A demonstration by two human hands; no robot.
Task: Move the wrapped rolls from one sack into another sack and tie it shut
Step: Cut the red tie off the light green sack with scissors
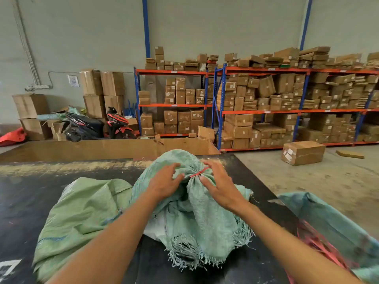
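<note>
Head view looks straight down the two forearms to the hands, and both are on the same spot: the left hand (164, 182) and the right hand (218, 186) sit either side of the gathered neck of the teal sack (196, 201), fingers spread and curled onto the cloth, not clenched, fingertips pinching at the bunched weave just beside the red tie (198, 173). The tie runs crosswise between the two hands, so each is about equally near it, the right fingertips perhaps a touch closer. The neck's long axis runs from the person outward: the frayed mouth (205, 255) hangs toward them, the full body bulges away past the tie. I'd judge the sack is bound and the knot is being worked, tightened or loosened I cannot say; either way the pull would go sideways, left and right along the tie. No rolls show; something white and wrapped (158, 228) peeks under the fringe. A paler green sack (82, 218) lies slack at the left on the black tabletop (30, 193), another sack (332, 222) with red strips (320, 244) at the right.
</note>
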